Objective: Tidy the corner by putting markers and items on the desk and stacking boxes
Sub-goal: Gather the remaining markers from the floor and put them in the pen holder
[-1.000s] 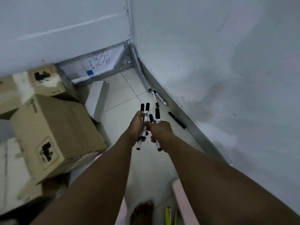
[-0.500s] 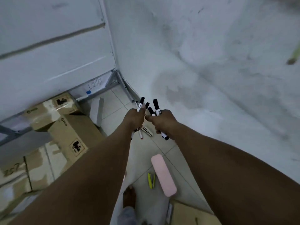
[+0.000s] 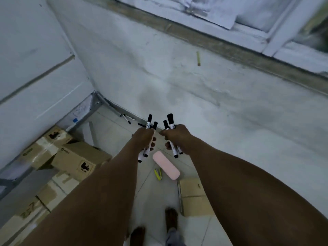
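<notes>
Nearest me, my bare feet [image 3: 171, 220] stood on the pale tiled floor [image 3: 113, 125], with a flat cardboard piece [image 3: 192, 196] just right of them. Beyond lay a pink case [image 3: 166, 165] and a yellow highlighter [image 3: 158, 174] beside it. Cardboard boxes [image 3: 74, 157] crowded the left, under a metal frame [image 3: 92, 107] in the corner. My left hand [image 3: 143, 139] curled its grip round two markers [image 3: 150, 124], white-barrelled with black caps pointing up. My right hand [image 3: 175, 137] gripped two more [image 3: 170, 123]. Three loose markers [image 3: 126, 118] lay along the far wall's foot. Since half a second before, my hands had drawn slightly apart and my view had tilted up, revealing a window sill [image 3: 213, 41] above.
</notes>
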